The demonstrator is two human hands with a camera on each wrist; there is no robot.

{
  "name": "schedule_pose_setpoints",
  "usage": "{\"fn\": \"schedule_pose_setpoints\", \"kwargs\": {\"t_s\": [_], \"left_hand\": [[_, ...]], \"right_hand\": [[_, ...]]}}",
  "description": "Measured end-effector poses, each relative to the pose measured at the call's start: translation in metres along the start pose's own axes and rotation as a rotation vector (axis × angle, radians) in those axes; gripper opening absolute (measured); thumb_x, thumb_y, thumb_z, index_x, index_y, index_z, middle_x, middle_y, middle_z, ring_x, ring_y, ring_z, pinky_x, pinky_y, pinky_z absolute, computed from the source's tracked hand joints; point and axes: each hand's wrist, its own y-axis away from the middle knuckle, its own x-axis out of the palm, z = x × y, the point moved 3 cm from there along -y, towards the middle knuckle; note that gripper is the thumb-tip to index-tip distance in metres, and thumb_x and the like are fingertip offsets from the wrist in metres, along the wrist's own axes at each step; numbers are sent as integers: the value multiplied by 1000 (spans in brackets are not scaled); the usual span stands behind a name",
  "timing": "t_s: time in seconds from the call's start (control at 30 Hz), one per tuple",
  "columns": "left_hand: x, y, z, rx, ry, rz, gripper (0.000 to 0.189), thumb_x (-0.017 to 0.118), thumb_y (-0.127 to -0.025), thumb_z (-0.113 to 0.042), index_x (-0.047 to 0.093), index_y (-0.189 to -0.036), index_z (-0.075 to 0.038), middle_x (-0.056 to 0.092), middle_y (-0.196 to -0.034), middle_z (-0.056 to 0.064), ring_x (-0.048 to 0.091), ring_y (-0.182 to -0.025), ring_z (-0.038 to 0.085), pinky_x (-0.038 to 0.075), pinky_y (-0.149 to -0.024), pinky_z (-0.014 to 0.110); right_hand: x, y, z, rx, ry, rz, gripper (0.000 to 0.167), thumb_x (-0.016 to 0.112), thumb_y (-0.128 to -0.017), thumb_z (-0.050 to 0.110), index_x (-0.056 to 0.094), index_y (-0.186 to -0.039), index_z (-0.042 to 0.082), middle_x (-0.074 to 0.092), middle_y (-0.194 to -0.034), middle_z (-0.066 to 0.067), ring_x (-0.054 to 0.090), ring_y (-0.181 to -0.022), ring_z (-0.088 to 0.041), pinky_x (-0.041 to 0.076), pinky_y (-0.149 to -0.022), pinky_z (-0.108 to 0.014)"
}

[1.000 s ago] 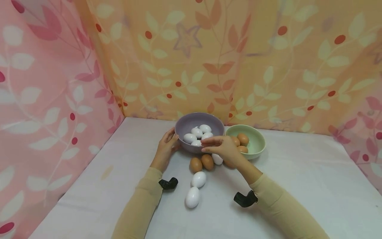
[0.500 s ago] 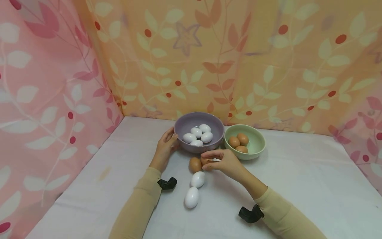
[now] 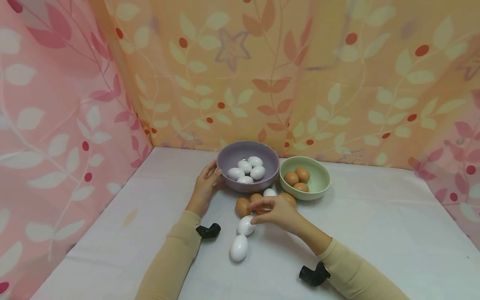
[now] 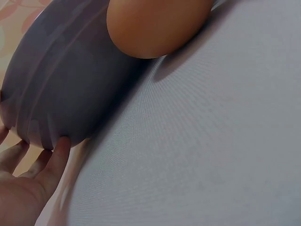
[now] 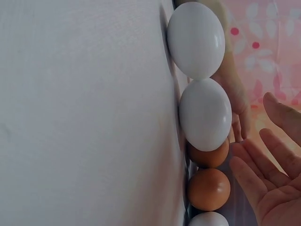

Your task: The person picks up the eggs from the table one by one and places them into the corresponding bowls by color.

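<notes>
While Loose Eggs Crowded the Near Side, a Right Hand Hung Over Them

Counting from the purple bowl's (image 3: 230,156) centre, with twelve at the patterned curtain (image 3: 300,91), the left hand (image 3: 204,189) lay at eight o'clock, fingers spread and tips touching the outer wall. At five hung the right hand (image 3: 280,214), its thumb parted from loosely spread fingers, close over the eggs but apart from them in the right-wrist view. Five white eggs (image 3: 245,166) sat inside the purple bowl; at three o'clock, just beside it, the green bowl (image 3: 319,177) held three brown eggs (image 3: 302,174). Several loose ones stood in the way: two brown near six, one white between four and five, and one brown at four, partly hidden by the right hand. Farther out toward six, two white ones touched each other on the tablecloth (image 3: 131,250).
</notes>
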Motion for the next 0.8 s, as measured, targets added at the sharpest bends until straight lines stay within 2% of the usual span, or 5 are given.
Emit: {"fn": "schedule_pose_setpoints", "kwargs": {"t_s": [0.27, 0.43, 0.6, 0.8], "left_hand": [[0, 0, -2, 8, -8, 11, 52, 57, -102, -18, 41, -151, -16, 38, -160, 3, 40, -144, 21, 43, -112, 51], [0, -1, -2, 11, -15, 21, 52, 56, -102, -16, 41, -151, -16, 37, -160, 3, 38, -145, 20, 42, -112, 51], [-1, 0, 0, -3, -7, 4, 51, 56, -102, -16, 42, -150, -15, 39, -159, 3, 39, -144, 19, 43, -112, 50], [-1, 0, -1, -6, -4, 6, 50, 56, -102, -17, 42, -151, -17, 40, -158, 1, 40, -143, 18, 43, -112, 49]], "right_hand": [[1, 0, -1, -45, 20, 28, 46, 86, -76, 13, 69, -116, -4, 70, -117, -21, 66, -116, -32, 56, -96, -35], [4, -2, -2, -55, 42, 32, 44, 87, -75, 13, 72, -113, -1, 72, -113, -18, 68, -112, -27, 53, -101, -38], [9, -3, -5, -67, 46, 53, 42, 88, -73, 10, 73, -111, -2, 73, -111, -17, 67, -108, -18, 54, -100, -35], [11, -3, -4, -74, 89, 50, 39, 88, -73, 11, 74, -108, 0, 74, -108, -14, 67, -106, -17, 56, -96, -33]]}}
